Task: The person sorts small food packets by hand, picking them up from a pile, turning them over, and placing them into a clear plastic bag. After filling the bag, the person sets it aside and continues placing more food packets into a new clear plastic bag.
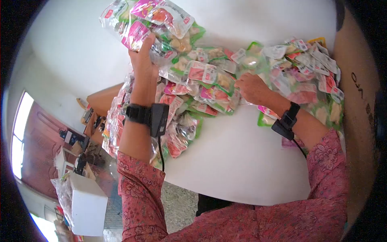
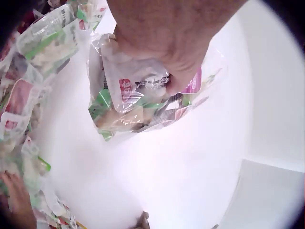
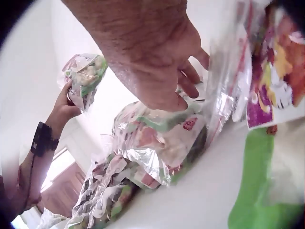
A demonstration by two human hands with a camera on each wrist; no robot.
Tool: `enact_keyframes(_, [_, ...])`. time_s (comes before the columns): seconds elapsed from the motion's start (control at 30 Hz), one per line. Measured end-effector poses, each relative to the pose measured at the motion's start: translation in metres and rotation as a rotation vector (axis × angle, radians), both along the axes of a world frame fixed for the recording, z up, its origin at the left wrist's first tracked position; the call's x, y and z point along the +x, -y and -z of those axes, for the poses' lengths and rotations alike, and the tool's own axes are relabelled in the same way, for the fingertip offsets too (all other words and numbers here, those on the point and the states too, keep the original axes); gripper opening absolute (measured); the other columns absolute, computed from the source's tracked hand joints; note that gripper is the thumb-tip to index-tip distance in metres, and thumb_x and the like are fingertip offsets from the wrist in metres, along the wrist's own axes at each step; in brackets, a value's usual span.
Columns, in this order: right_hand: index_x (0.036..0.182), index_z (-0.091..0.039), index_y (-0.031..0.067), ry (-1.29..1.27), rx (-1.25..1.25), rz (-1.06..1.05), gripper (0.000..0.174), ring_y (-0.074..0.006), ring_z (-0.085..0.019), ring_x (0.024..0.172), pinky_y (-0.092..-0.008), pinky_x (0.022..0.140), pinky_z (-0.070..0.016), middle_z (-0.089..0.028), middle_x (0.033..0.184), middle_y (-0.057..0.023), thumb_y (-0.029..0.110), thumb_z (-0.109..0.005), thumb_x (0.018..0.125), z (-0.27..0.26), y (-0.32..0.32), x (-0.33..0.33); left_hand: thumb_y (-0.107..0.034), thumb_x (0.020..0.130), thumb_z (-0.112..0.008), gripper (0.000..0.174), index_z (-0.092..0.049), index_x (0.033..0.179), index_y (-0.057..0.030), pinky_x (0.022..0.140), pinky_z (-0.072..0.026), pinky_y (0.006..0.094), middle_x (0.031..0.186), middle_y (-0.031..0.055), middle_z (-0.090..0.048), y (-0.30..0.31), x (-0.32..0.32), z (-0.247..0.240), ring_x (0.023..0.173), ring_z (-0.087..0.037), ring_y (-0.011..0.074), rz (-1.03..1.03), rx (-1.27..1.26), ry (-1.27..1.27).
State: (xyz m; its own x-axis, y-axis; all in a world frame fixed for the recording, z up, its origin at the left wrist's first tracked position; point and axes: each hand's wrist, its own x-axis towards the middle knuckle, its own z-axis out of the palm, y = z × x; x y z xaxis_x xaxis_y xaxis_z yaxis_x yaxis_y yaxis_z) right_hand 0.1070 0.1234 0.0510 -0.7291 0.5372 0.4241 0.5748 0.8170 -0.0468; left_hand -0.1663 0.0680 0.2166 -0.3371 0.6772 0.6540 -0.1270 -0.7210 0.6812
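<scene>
My left hand (image 1: 142, 60) grips a clear plastic bag (image 1: 173, 26) of small food packets, raised at the far left of the table. In the left wrist view the thumb and fingers close on the bag's packets (image 2: 136, 88), which show white, green and pink print. My right hand (image 1: 254, 88) is over the middle of the pile, fingers loosely bent and apart with nothing gripped between them. In the right wrist view its fingertips are close to a bagged bundle of packets (image 3: 162, 143) and a clear bag edge (image 3: 228, 76).
Many bagged packets (image 1: 201, 74) spread across the white table (image 1: 234, 161), with another heap (image 1: 302, 68) at the right. A cardboard surface (image 1: 358, 121) borders the right side. On the left, a white box (image 1: 88, 203) stands below table level.
</scene>
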Motion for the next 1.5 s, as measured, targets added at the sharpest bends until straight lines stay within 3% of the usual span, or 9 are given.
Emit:
enact_keyframes(0.4, [0.084, -0.057, 0.0042, -0.179, -0.054, -0.007, 0.021, -0.0295, -0.052, 0.083, -0.0431, 0.073, -0.0377, -0.055, 0.075, -0.0125, 0.015, -0.059, 0.066, 0.043, -0.022, 0.003, -0.002, 0.058, -0.074, 0.067, -0.036, 0.114, -0.0026, 0.08, -0.0424, 0.031, 0.103, 0.0091, -0.049, -0.172, -0.057, 0.005, 0.09, -0.051, 0.0199, -0.477, 0.059, 0.014])
enact_keyframes(0.8, [0.092, -0.055, 0.0034, -0.142, -0.117, -0.034, 0.031, -0.0281, -0.052, 0.087, -0.0406, 0.08, -0.0348, -0.055, 0.085, -0.0124, 0.017, -0.061, 0.065, 0.043, -0.023, 0.004, -0.002, 0.063, -0.072, 0.048, -0.047, 0.104, -0.0024, 0.068, -0.0515, 0.0368, 0.09, 0.0084, -0.058, -0.223, -0.114, 0.043, 0.081, -0.058, 0.0233, 0.024, -0.096, 0.047])
enact_keyframes(0.93, [0.091, -0.055, 0.0031, -0.207, -0.09, -0.071, 0.03, -0.0287, -0.052, 0.086, -0.0407, 0.079, -0.0356, -0.055, 0.083, -0.0128, 0.017, -0.061, 0.065, 0.039, -0.021, 0.003, -0.008, 0.065, -0.073, 0.049, -0.047, 0.105, 0.004, 0.066, -0.051, 0.0355, 0.076, 0.0077, -0.06, -0.209, -0.134, 0.032, 0.074, -0.06, 0.023, 0.086, -0.698, -0.191])
enact_keyframes(1.03, [0.09, -0.055, 0.0032, -0.143, -0.144, -0.037, 0.029, -0.0294, -0.052, 0.085, -0.0411, 0.077, -0.0363, -0.055, 0.083, -0.0134, 0.016, -0.061, 0.064, 0.038, -0.022, 0.003, -0.014, 0.062, -0.077, 0.069, -0.038, 0.116, 0.0058, 0.067, -0.0498, 0.0335, 0.088, 0.0129, -0.059, -0.202, -0.139, 0.027, 0.082, -0.058, 0.0238, -0.106, -0.918, -0.566])
enact_keyframes(1.13, [0.09, -0.055, 0.0033, -0.168, -0.131, -0.053, 0.029, -0.0299, -0.052, 0.084, -0.0416, 0.076, -0.0367, -0.055, 0.082, -0.0139, 0.015, -0.061, 0.064, 0.039, -0.021, 0.003, -0.026, 0.056, -0.081, 0.107, -0.011, 0.129, 0.0092, 0.093, -0.0356, 0.034, 0.123, 0.0215, -0.038, -0.203, -0.125, 0.026, 0.117, -0.036, 0.0269, -0.587, -0.456, -0.477])
enact_keyframes(1.2, [0.089, -0.055, 0.0032, -0.164, -0.127, -0.04, 0.029, -0.0296, -0.052, 0.085, -0.0413, 0.077, -0.0364, -0.055, 0.082, -0.0135, 0.015, -0.061, 0.064, 0.037, -0.019, 0.003, -0.026, 0.056, -0.078, 0.103, -0.015, 0.131, 0.0057, 0.1, -0.0274, 0.0351, 0.127, 0.0212, -0.035, -0.198, -0.1, 0.014, 0.121, -0.03, 0.0319, -0.765, -0.245, -0.647])
enact_keyframes(1.27, [0.089, -0.054, 0.0034, -0.188, -0.104, -0.047, 0.028, -0.0294, -0.051, 0.086, -0.041, 0.078, -0.0363, -0.055, 0.082, -0.0132, 0.015, -0.06, 0.064, 0.04, -0.019, 0.003, -0.028, 0.065, -0.068, 0.079, -0.029, 0.13, -0.0064, 0.098, -0.0311, 0.0403, 0.129, 0.0156, -0.036, -0.19, -0.081, 0.001, 0.119, -0.032, 0.0352, -1.101, 0.29, -1.272])
enact_keyframes(1.37, [0.087, -0.054, 0.0037, -0.219, -0.084, -0.057, 0.026, -0.0291, -0.051, 0.087, -0.0405, 0.079, -0.0359, -0.055, 0.082, -0.0126, 0.015, -0.06, 0.064, 0.043, -0.02, 0.003, -0.03, 0.073, -0.054, 0.048, -0.048, 0.119, -0.0157, 0.093, -0.0362, 0.0418, 0.124, 0.0115, -0.044, -0.229, -0.1, 0.006, 0.113, -0.039, 0.0353, -1.165, 0.245, -1.903])
enact_keyframes(1.5, [0.087, -0.054, 0.0042, -0.199, -0.09, -0.062, 0.025, -0.029, -0.051, 0.087, -0.0407, 0.079, -0.036, -0.055, 0.082, -0.012, 0.015, -0.06, 0.064, 0.044, -0.022, 0.004, -0.032, 0.077, -0.046, 0.037, -0.056, 0.109, -0.0154, 0.088, -0.0408, 0.0405, 0.112, 0.0114, -0.053, -0.236, -0.118, 0.006, 0.104, -0.048, 0.032, -0.76, -0.103, -1.728])
